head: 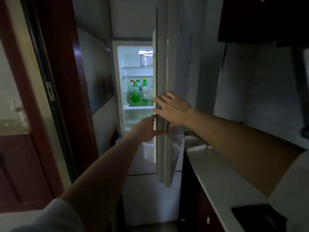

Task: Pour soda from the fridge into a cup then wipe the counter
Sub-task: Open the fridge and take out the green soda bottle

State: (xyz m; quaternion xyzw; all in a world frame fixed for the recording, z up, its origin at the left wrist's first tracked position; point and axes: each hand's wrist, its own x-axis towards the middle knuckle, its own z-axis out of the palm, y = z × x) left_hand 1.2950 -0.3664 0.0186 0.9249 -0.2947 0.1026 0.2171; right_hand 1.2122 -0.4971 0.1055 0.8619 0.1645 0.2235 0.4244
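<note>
The white fridge [115, 67] stands ahead in a dim kitchen, lit inside. Its door [161, 67] is swung partly open and shows edge-on. On a shelf stands a green soda bottle [134, 95] with other capped bottles behind it. My right hand [172, 108] lies with spread fingers over the door's edge, about level with the bottles. My left hand [146, 129] is lower, thumb and fingers against the same edge from the inner side. Neither hand holds a bottle. No cup is visible.
A white counter [222, 180] runs along the right, with a pale dish-like object [195, 144] at its far end and a dark object [257, 218] near me. Dark cabinets hang above right. A dark red doorframe [66, 97] stands left of the fridge.
</note>
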